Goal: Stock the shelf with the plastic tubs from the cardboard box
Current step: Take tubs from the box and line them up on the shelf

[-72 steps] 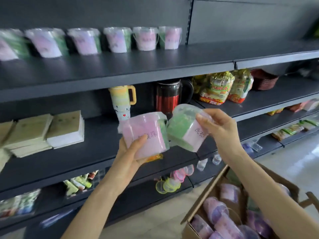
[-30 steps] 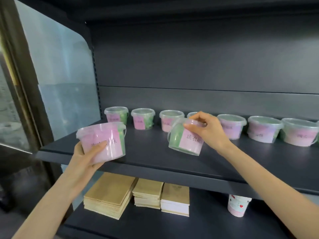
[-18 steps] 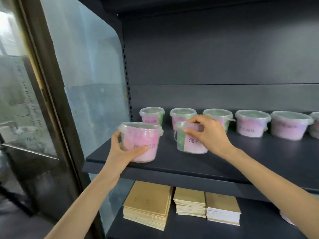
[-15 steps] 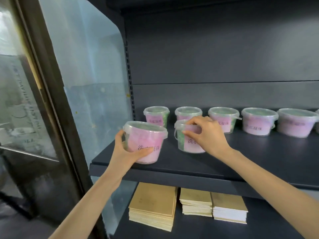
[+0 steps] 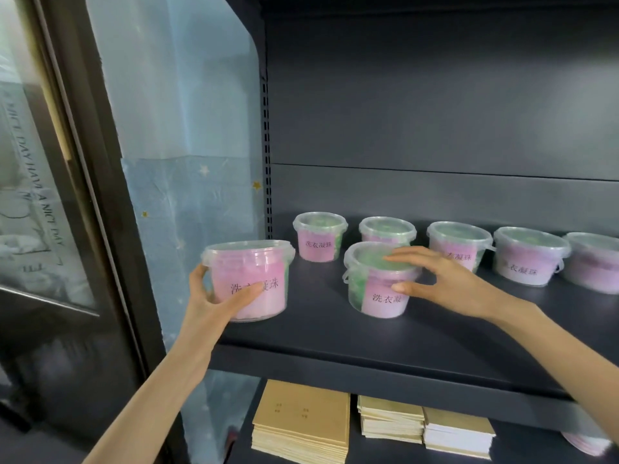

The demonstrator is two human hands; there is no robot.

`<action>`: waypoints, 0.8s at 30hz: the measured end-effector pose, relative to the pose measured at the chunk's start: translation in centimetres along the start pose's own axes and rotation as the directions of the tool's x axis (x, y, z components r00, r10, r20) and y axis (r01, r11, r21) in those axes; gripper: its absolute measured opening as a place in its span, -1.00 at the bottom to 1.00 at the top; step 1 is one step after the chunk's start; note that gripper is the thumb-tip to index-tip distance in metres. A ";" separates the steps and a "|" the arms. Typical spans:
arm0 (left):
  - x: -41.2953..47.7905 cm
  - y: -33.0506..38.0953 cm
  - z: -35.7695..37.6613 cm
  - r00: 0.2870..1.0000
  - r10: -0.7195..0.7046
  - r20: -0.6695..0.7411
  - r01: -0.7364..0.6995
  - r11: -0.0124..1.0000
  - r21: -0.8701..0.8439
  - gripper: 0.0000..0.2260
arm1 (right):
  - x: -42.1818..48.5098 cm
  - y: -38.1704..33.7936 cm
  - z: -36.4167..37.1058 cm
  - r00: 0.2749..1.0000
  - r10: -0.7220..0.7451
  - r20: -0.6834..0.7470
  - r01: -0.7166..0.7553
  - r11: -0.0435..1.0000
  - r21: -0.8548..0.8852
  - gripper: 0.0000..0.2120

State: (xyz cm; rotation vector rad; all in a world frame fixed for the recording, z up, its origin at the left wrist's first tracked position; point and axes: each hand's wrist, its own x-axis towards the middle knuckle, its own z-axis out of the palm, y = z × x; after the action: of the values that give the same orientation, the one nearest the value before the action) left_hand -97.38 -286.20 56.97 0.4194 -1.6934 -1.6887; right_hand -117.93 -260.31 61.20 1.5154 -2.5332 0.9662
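Gripping tub (image 5: 254,264) at shelf (image 5: 335,333) edge, left fingers (image 5: 197,283); right fingers (image 5: 412,254) apart, maybe touching neighbour (image 5: 378,298).

Clear glossy plastic tubs (image 5: 249,279); matt dark shelf (image 5: 368,333).

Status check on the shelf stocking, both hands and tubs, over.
Left hand grips pink tub at shelf front. Right hand open, fingers straight against second tub, upright on shelf. Nothing blocking.
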 end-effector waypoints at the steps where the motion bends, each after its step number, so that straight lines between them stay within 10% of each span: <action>1: 0.2 -0.1 0.0 1.000 -0.001 -0.007 0.001 1.000 -0.004 0.04 | 0.6 -0.2 0.5 1.000 -0.012 0.002 0.012 1.000 -0.015 -0.55; 11: 0.9 0.6 -0.7 1.000 0.025 -0.018 -0.025 0.999 -0.024 0.13 | 6.2 -3.7 6.6 0.995 -0.045 -0.085 0.040 0.998 -0.055 -0.52; 19: 0.5 1.9 0.6 0.999 0.028 0.037 -0.022 0.989 -0.146 0.19 | 4.9 -5.3 5.9 0.967 0.014 -0.254 0.056 0.962 0.267 -0.62; 24: -0.1 2.9 3.3 0.979 0.081 0.189 -0.051 0.986 -0.157 -0.07 | 1.0 -7.7 3.5 0.964 -0.242 -0.110 0.256 0.956 0.141 -0.15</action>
State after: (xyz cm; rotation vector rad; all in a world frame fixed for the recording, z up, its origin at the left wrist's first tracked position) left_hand -98.85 -283.40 60.04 0.1278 -1.6806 -1.8430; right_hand -111.24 -265.46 62.51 1.7345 -2.1815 1.1844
